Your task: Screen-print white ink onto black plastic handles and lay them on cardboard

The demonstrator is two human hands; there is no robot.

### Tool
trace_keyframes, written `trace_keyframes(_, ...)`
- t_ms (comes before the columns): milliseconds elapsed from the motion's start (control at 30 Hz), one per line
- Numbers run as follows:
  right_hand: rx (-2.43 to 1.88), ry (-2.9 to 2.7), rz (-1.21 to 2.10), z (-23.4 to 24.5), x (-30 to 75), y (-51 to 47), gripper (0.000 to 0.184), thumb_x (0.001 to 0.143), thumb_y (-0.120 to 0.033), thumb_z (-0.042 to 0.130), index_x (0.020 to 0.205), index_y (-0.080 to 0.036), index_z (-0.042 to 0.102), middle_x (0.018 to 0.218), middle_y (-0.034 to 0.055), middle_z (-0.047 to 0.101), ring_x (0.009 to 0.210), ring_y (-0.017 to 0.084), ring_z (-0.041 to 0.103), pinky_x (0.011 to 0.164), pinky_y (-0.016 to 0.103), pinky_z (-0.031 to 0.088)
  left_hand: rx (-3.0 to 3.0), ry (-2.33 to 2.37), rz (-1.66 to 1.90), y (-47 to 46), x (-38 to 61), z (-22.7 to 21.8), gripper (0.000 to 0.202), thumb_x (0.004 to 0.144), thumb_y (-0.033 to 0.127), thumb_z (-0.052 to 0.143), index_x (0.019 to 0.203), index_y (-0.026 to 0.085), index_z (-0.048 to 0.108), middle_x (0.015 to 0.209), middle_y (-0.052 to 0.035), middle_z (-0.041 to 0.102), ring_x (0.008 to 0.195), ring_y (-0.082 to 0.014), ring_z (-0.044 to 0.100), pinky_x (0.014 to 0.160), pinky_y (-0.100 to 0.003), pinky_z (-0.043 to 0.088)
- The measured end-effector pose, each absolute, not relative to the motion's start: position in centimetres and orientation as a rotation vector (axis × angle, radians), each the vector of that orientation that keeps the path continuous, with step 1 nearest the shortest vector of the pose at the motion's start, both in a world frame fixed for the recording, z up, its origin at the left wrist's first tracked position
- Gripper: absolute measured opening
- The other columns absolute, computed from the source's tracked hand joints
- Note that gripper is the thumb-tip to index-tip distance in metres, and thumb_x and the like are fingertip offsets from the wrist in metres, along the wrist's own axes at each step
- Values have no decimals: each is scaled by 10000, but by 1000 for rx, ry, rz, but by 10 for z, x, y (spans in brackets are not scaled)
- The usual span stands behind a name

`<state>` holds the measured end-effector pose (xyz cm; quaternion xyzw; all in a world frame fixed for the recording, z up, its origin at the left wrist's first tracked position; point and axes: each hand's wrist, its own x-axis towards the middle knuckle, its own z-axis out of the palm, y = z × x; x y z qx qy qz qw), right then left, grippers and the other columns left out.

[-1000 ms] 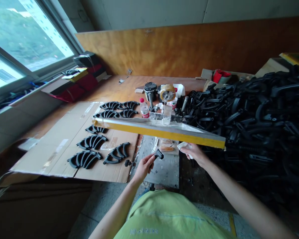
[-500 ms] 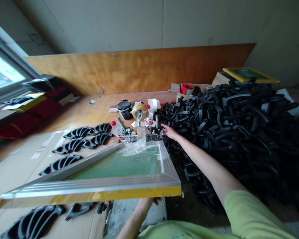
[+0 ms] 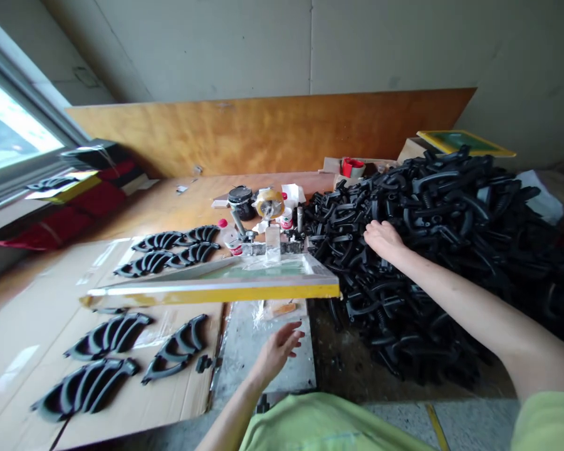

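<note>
My right hand (image 3: 383,241) is on the near left slope of a big heap of curved black plastic handles (image 3: 432,250). Its fingers are bent together and their tips are hidden, so what they grip does not show. My left hand (image 3: 278,349) hovers over a grey metal base plate (image 3: 242,351), fingers apart and holding nothing. Just beyond it, a screen-printing frame (image 3: 216,292) with green mesh and a yellow-taped front edge hangs tilted, front raised, from a clamp (image 3: 272,245) at the back. An orange piece (image 3: 284,308) lies on the plate under the frame.
Several black handles (image 3: 110,335) lie in fanned groups on cardboard (image 3: 169,401) at the left. Behind the clamp stand a black tub (image 3: 241,202), a tape roll (image 3: 269,204) and a red-capped bottle (image 3: 230,238). A second yellow-edged screen (image 3: 467,143) rests behind the heap.
My right hand has moved right, from beside the clamp onto the heap. My left hand has come away from beneath the frame's front edge. The frame now appears more edge-on.
</note>
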<state>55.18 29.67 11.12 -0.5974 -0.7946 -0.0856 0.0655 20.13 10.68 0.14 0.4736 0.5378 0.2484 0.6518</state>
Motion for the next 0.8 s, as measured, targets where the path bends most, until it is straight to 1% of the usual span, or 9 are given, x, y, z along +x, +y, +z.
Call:
trace_keyframes(67,-1790,-2352,-251,120,543,282,352,747,-13,514,1012,-192,661,921,104,651,885,239,588,779,363,436,1035,1260,646,100,178,10,675,749,625,573,1224,146,560,1108,-151,676,908,-223,646,710,-310,512)
trace_keyframes(133,-1704,-2302,-55,119,525,264,441,740,-98,597,1157,-242,618,987,65,648,848,215,614,763,339,461,992,1309,733,95,153,20,649,753,608,584,1215,153,569,1095,-147,683,918,-227,651,724,-315,516)
trace_keyframes(200,-1525,-2233,343,103,494,246,434,719,-184,656,1146,-257,638,956,30,653,805,195,630,750,322,489,955,1367,820,92,131,29,628,748,601,596,1187,152,591,1071,-146,692,916,-230,656,722,-314,515)
trace_keyframes(267,-1349,-2109,726,71,452,231,340,719,-222,663,1057,-239,691,892,20,661,774,187,635,748,329,513,927,1419,912,93,113,38,619,726,602,617,1144,146,619,1037,-146,702,891,-233,662,706,-310,513)
trace_keyframes(333,-1286,-2004,871,32,406,220,307,708,-189,672,1006,-249,718,909,24,669,834,195,632,820,361,507,919,1441,1003,98,99,47,616,710,599,635,1125,144,631,1012,-143,707,867,-228,665,694,-304,511)
trace_keyframes(400,-1212,-2025,883,-3,366,214,277,719,-134,665,961,-248,735,962,33,662,896,190,616,887,377,479,925,1439,1087,106,87,58,607,714,588,640,1125,141,629,992,-135,707,846,-214,663,691,-294,510)
trace_keyframes(500,-1164,-2143,720,-31,333,211,254,754,-104,654,942,-250,743,939,38,660,940,196,569,908,393,457,953,1414,1211,120,69,79,586,733,566,638,1137,142,618,961,-112,700,803,-183,654,687,-279,514)
trace_keyframes(667,-1142,-2330,431,-32,325,200,295,843,-139,581,1094,-245,694,972,58,655,992,204,526,898,376,455,1039,1343,1530,153,50,123,491,788,533,588,1123,175,609,761,-19,654,656,-117,601,618,-231,502)
trace_keyframes(800,-1203,-2356,363,-28,329,188,393,877,-91,460,1167,-271,654,1180,64,601,1113,198,518,972,370,431,1134,1288,1495,172,53,149,535,857,545,461,1130,112,615,718,-37,632,643,-134,588,607,-249,493)
